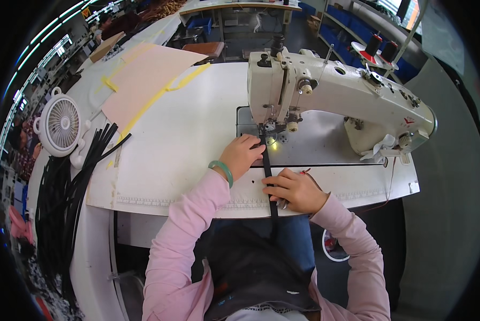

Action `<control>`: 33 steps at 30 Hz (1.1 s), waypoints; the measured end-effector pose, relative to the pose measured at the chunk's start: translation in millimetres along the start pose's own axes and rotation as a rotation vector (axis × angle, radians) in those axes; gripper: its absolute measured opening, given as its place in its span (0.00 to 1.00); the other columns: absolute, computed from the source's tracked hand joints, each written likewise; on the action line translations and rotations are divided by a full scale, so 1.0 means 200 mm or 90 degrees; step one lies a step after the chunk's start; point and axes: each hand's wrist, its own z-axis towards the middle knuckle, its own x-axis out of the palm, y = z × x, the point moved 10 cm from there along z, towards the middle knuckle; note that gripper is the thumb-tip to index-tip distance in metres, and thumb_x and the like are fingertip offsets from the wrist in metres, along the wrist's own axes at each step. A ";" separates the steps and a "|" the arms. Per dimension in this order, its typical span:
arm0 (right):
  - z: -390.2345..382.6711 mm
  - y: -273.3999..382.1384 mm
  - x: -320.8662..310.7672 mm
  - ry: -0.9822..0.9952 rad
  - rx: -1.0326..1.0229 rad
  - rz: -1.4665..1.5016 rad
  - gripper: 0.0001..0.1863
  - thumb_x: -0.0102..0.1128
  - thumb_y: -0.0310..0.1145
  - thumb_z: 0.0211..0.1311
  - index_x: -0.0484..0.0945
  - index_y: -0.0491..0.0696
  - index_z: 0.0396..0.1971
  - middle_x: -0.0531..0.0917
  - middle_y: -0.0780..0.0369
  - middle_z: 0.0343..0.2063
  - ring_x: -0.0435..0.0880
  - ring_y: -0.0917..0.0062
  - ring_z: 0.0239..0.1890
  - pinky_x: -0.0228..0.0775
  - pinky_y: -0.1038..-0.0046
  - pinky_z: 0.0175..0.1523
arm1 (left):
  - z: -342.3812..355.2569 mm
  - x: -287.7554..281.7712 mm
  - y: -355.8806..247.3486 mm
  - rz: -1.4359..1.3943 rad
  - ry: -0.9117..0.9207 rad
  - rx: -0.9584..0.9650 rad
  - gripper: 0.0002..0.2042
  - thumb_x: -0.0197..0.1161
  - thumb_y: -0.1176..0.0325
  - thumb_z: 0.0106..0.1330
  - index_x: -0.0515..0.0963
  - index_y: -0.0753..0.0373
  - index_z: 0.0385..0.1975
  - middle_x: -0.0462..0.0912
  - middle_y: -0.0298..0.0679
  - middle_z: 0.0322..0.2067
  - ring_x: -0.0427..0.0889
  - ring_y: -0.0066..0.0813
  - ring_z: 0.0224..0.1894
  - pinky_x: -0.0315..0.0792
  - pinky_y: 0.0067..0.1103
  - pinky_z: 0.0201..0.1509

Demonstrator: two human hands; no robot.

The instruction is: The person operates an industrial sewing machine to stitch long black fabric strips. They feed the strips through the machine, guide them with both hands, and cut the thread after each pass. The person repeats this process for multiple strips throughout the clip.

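A narrow black strap (pixel 267 165) runs from under the presser foot of a white sewing machine (pixel 325 85), over the table's front edge and toward my lap. My left hand (pixel 242 157) is closed at the strap just in front of the presser foot, its fingertips against the strap's left side. Nearer the table edge, my right hand (pixel 297 191) pinches the strap from the right. A small metallic thing with a bit of red shows under and beside that hand; what it is, I cannot make out. A small lamp lights the needle area.
Many long black straps (pixel 63 208) hang over the table's left side beside a small white fan (pixel 62 124). Pinkish board with yellow tape (pixel 149 80) lies at the back left. Dark thread spools (pixel 372 45) stand behind the machine. A printed ruler lines the front edge.
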 end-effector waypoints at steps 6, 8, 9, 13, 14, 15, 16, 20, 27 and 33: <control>0.00 0.00 0.00 -0.007 0.000 0.012 0.14 0.63 0.28 0.42 0.78 0.48 0.34 0.77 0.67 0.41 0.73 0.74 0.36 0.71 0.75 0.33 | 0.00 0.01 0.01 -0.014 0.007 -0.016 0.13 0.64 0.73 0.46 0.77 0.65 0.34 0.76 0.42 0.37 0.74 0.38 0.43 0.71 0.26 0.46; 0.00 0.00 0.00 -0.011 -0.006 0.008 0.14 0.62 0.27 0.43 0.77 0.48 0.34 0.77 0.67 0.41 0.73 0.74 0.35 0.70 0.75 0.33 | 0.00 0.01 0.02 -0.037 0.012 -0.038 0.11 0.62 0.75 0.49 0.78 0.66 0.34 0.76 0.42 0.38 0.74 0.39 0.43 0.71 0.27 0.47; 0.00 0.00 0.00 -0.012 -0.005 0.012 0.14 0.62 0.27 0.43 0.77 0.48 0.34 0.77 0.67 0.41 0.73 0.74 0.35 0.70 0.74 0.33 | 0.00 0.01 0.03 -0.052 0.020 -0.043 0.10 0.60 0.76 0.49 0.78 0.66 0.34 0.77 0.42 0.38 0.74 0.39 0.43 0.71 0.27 0.47; 0.02 0.03 -0.01 -0.007 -0.020 0.024 0.15 0.63 0.27 0.43 0.77 0.48 0.35 0.77 0.66 0.41 0.73 0.73 0.35 0.70 0.75 0.34 | 0.01 0.04 0.22 -0.136 0.072 -0.133 0.12 0.52 0.82 0.49 0.79 0.65 0.32 0.79 0.41 0.39 0.75 0.38 0.42 0.70 0.27 0.48; 0.03 0.03 -0.01 -0.005 -0.030 0.025 0.15 0.63 0.27 0.43 0.77 0.48 0.36 0.77 0.66 0.41 0.73 0.73 0.35 0.70 0.75 0.35 | 0.01 0.05 0.31 -0.159 0.087 -0.173 0.13 0.50 0.83 0.49 0.79 0.65 0.31 0.79 0.41 0.39 0.75 0.38 0.41 0.70 0.27 0.48; 0.03 0.03 -0.01 -0.001 -0.034 0.027 0.16 0.63 0.27 0.43 0.76 0.48 0.36 0.77 0.65 0.41 0.73 0.73 0.35 0.70 0.75 0.35 | 0.02 0.02 0.43 -0.112 0.026 -0.235 0.13 0.50 0.83 0.49 0.79 0.64 0.31 0.79 0.41 0.37 0.75 0.38 0.40 0.70 0.27 0.47; 0.03 0.03 0.00 0.003 -0.034 0.029 0.17 0.63 0.28 0.43 0.76 0.49 0.37 0.77 0.65 0.41 0.73 0.73 0.35 0.69 0.74 0.36 | 0.04 0.00 0.57 -0.146 -0.037 -0.364 0.12 0.51 0.82 0.50 0.79 0.64 0.32 0.79 0.41 0.36 0.75 0.39 0.41 0.70 0.27 0.46; 0.00 -0.07 -0.08 -0.019 0.086 0.055 0.22 0.65 0.32 0.43 0.74 0.46 0.42 0.76 0.61 0.43 0.73 0.69 0.35 0.63 0.69 0.42 | 0.32 0.26 0.82 0.013 0.062 -0.397 0.32 0.60 0.50 0.47 0.67 0.63 0.51 0.71 0.44 0.50 0.62 0.45 0.58 0.54 0.36 0.61; -0.02 -0.19 -0.06 -0.081 0.190 0.196 0.24 0.65 0.33 0.45 0.71 0.45 0.44 0.75 0.59 0.42 0.72 0.67 0.35 0.62 0.68 0.41 | 0.43 0.46 1.05 -0.008 0.113 -0.371 0.27 0.61 0.56 0.50 0.68 0.61 0.50 0.72 0.44 0.49 0.61 0.39 0.60 0.51 0.44 0.61; -0.04 -0.22 -0.10 -0.102 0.188 0.150 0.20 0.64 0.29 0.44 0.72 0.45 0.41 0.76 0.59 0.40 0.72 0.65 0.35 0.64 0.69 0.41 | 0.34 0.26 0.99 -0.872 -0.230 -0.515 0.22 0.61 0.77 0.48 0.69 0.68 0.46 0.80 0.42 0.33 0.77 0.24 0.38 0.62 0.16 0.48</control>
